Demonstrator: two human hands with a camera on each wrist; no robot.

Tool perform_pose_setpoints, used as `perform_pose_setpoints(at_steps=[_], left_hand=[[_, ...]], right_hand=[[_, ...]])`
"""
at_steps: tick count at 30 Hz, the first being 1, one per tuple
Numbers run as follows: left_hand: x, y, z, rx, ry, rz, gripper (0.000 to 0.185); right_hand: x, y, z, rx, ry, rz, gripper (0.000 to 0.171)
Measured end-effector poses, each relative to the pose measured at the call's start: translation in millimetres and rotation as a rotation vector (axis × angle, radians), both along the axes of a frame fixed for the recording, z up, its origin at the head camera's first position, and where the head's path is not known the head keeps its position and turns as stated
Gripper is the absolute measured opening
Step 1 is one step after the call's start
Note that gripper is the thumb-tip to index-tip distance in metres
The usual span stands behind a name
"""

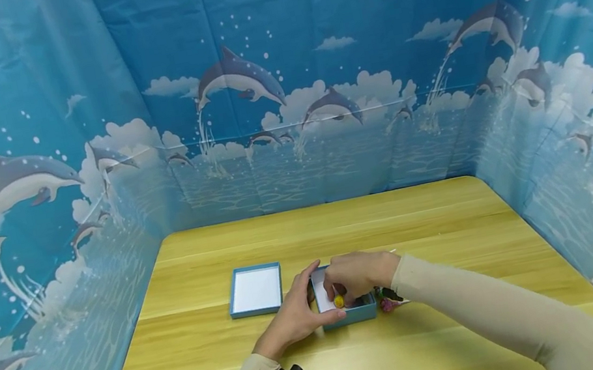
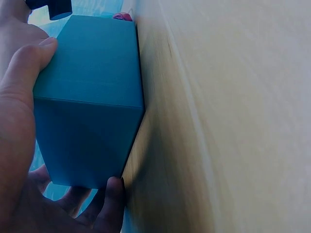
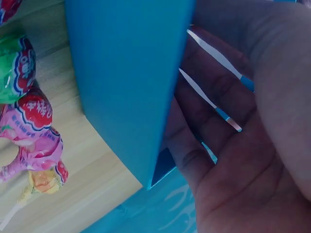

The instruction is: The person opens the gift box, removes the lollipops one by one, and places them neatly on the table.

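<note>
Box (image 1: 355, 313), blue, open-topped, on table (image 1: 457, 216): my left hand (image 1: 296, 317) grips its near-left corner. Right hand (image 1: 357, 275) curls over the top, pinching lollipop (image 1: 339, 301) inside. More lollipops (image 3: 34, 126) lie just right of the grip; lid (image 1: 255, 290) left.
</note>
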State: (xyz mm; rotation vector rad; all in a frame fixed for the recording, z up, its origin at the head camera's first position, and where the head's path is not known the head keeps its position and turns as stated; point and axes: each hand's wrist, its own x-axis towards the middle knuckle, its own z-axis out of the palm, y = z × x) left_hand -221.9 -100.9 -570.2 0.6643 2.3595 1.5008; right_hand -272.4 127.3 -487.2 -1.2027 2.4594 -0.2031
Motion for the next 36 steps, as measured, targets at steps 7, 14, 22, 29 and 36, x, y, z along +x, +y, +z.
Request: perform_pose_setpoints(at_steps=[7, 14, 22, 29, 36], left_hand=[[-3.3, -1.0, -2.1, 0.003, -0.005, -0.007, 0.118], [-1.9, -1.0, -1.5, -0.057, 0.027, 0.015, 0.118], [-1.6, -0.3, -3.3, -0.021, 0.018, 0.010, 0.117], [-1.3, 1.1, -3.9, -0.001, 0.006, 0.015, 0.116], [-0.9, 1.5, -2.3, -0.013, 0.009, 0.012, 0.116]], right_hand=[[-3.3, 0.6, -2.1, -0.029, 0.053, 0.010, 0.010], [-4.8, 5.1, -2.0, -0.103, 0.022, 0.000, 0.012], [-6.5, 14.9, -0.5, -0.222, -0.039, -0.050, 0.020], [-8.0, 22.5, 0.5, -0.318, -0.037, -0.079, 0.026], [-6.3, 29.0, 0.5, -0.408, -0.033, -0.101, 0.022]])
